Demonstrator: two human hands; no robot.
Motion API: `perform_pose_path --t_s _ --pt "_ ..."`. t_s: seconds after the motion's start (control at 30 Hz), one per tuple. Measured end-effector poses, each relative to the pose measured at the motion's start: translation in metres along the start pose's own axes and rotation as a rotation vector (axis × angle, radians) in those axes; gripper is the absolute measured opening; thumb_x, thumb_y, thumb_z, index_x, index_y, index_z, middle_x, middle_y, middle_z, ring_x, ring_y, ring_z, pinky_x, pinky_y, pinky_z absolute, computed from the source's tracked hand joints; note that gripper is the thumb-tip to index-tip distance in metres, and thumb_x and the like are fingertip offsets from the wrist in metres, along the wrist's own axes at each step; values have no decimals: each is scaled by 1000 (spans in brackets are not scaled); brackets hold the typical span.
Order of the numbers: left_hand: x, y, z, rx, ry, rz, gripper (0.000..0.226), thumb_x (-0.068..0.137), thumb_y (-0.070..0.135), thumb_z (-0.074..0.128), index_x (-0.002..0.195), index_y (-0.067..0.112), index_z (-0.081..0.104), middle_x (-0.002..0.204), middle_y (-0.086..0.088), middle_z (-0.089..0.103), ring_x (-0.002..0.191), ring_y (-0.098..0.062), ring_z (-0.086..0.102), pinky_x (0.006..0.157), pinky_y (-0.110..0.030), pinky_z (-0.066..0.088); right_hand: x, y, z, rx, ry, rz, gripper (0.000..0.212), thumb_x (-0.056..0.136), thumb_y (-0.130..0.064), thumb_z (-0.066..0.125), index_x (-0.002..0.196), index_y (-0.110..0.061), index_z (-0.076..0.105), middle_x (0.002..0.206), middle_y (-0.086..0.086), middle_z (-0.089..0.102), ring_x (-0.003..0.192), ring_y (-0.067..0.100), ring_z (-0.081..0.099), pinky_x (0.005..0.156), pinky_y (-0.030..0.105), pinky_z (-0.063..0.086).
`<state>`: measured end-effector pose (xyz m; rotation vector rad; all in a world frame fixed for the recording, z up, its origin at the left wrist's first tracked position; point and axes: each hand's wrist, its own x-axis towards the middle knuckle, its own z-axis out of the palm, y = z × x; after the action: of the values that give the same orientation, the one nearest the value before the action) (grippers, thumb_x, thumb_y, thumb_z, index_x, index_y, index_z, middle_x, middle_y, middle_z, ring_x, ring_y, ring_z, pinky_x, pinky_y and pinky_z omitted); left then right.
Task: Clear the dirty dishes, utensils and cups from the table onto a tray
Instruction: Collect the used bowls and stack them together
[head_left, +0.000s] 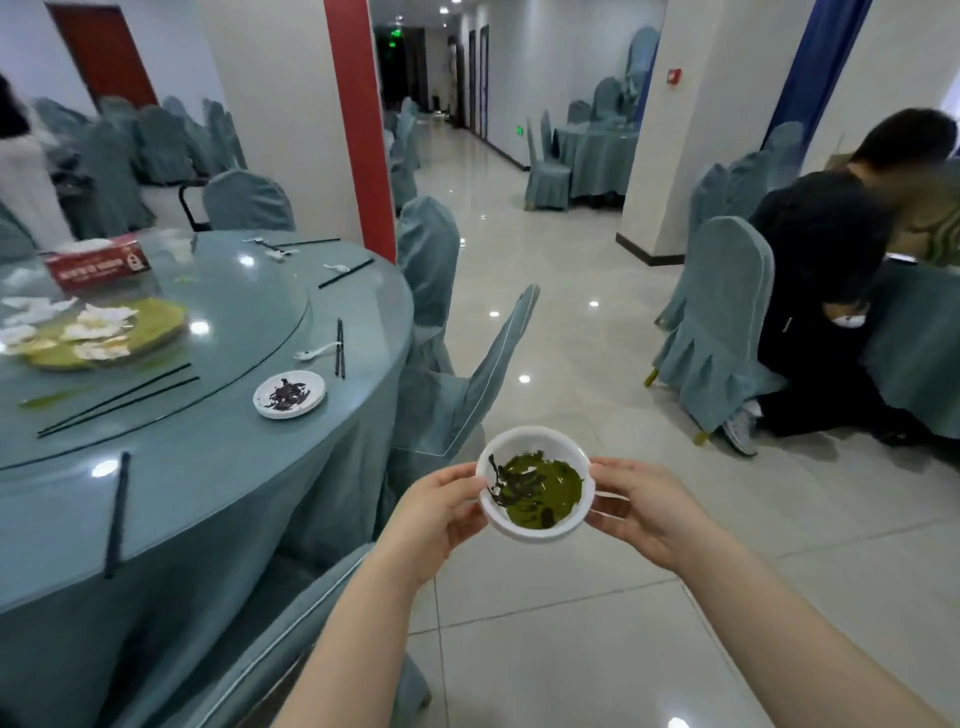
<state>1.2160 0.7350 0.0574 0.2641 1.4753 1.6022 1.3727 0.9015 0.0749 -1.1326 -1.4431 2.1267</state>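
Two hands carry one small white bowl (534, 484) out over the tiled floor (571, 322), away from the round table (218, 499), and the level way it is held makes sense: a pool of green liquid with dark shreds sits in it, and any tilt would likely send that over the rim. The left hand (441, 512) cups the bowl's left side, thumb up on the rim and fingers curled beneath; the right hand (641, 506) closes on the opposite side, fingertips (597, 470) touching the rim, and something thin and white shows between its fingers, though I cannot tell what it is. Neither hand is slack; both are wrapped round the bowl. No tray is anywhere in sight, so I would guess the bowl is on its way to one somewhere off to the side. Plenty is left on the table: a dirty saucer (289, 394) with dark scraps near the edge, a white spoon (316, 352) just beside a pair of black chopsticks (340, 347), more chopsticks (117, 397) along the glass turntable (260, 312), and one single stick (117, 512) lying near the cloth's edge. A covered chair (467, 384) leans close to the table, and a person in black (826, 291) sits at another table well apart.
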Motion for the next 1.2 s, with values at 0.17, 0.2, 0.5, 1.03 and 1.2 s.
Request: perform_pose_path --t_s 0.17,0.2,0.5,1.03,1.2 --pt "56 24 5 -112 177 11 17 82 16 69 98 14 74 91 -11 74 77 -21 67 75 -36 56 94 -46 12 -74 -138 37 18 81 -12 69 96 -2 73 92 14 73 80 25 69 65 34 58" --pt "71 29 3 -150 234 13 15 80 18 71 93 13 76 85 -10 73 72 -19 66 72 -34 55 113 -52 18 -80 -165 54 17 81 -13 70 94 -3 73 91 14 74 81 25 69 66 34 58" --pt "205 82 -36 -425 429 70 22 93 23 56 96 7 72 86 -10 74 66 -17 71 54 -27 54 264 -110 78 -154 -292 99 8 79 -14 72 82 -10 77 89 13 74 90 29 68 64 35 58" --pt "266 133 -182 -605 905 189 16 90 15 58 93 12 74 70 -1 69 65 -15 67 56 -25 55 442 -109 312 -387 -763 307 9 82 -11 69 87 -5 74 82 10 74 81 24 70 64 33 57" --pt "246 120 -225 -707 1120 189 21 90 7 53 89 11 74 67 -1 70 59 -12 68 53 -23 55 443 -80 389 -483 -961 378 13 86 -6 62 96 -4 70 76 8 72 72 19 68 68 33 59"
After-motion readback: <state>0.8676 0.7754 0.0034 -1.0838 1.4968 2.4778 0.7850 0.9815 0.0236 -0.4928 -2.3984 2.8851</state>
